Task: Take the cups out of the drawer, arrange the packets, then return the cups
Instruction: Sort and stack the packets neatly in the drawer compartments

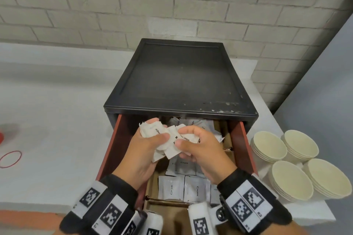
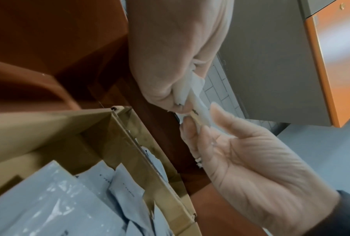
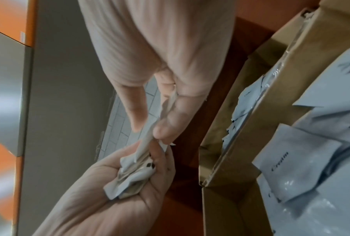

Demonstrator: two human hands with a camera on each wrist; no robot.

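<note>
Left grip: the left hand (image 1: 142,150) is held above the open drawer (image 1: 246,150), its fingers and thumb curled round a bunch of white packets (image 1: 164,139).
Right grip: the right hand (image 1: 202,150) is clamped on the same bunch from the other side, thumb and forefinger pinching the packets' edges.
Held packets: a crumpled stack is kept between the two hands, which touch it from left and right; printing is seen on some, too blurred to be read fully.
Wrist views: the bunch (image 3: 129,180) is seen pressed into the left palm, with one packet (image 2: 198,102) pinched upright between fingertips.
Drawer: it is pulled out from a black cabinet (image 1: 181,76); grey packets marked "Cream" (image 1: 172,187) are laid flat in cardboard dividers (image 2: 129,143) below the hands.
Cups: four stacks of cream paper cups (image 1: 290,179) are stood on the counter (image 1: 57,110), just right of the drawer and well apart from both hands.
Elsewhere: a red rubber band (image 1: 10,159) is lain on the counter at far left.
</note>
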